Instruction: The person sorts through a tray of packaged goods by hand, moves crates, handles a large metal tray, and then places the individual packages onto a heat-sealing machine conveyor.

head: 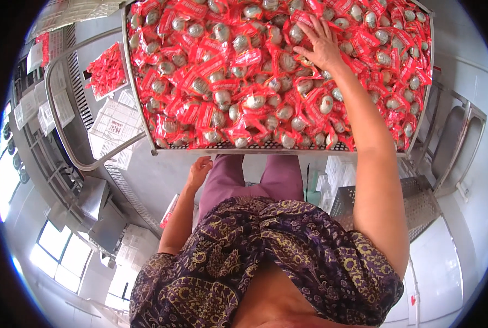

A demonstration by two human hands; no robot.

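Before me stands a metal trolley tray [244, 152] with a perforated bottom and a raised rim. It is heaped with egg-shaped items in red and clear plastic wrappers [255, 101]. My right hand [321, 48] lies on the heap, right of its middle near the far side, palm down with the fingers spread; nothing is seen gripped in it. My left hand [199, 171] hangs beside my thigh, below the tray's near edge, its fingers loosely curled. It touches no wrapped item, and whether anything is inside it cannot be made out.
A bent metal tube handle [55, 106] sticks out left of the tray. Beyond it are a white plastic crate [114, 127], a container of red wrappers [107, 70] and a floor grating [78, 78]. A perforated metal box [416, 205] stands at lower right, near a metal frame [467, 123].
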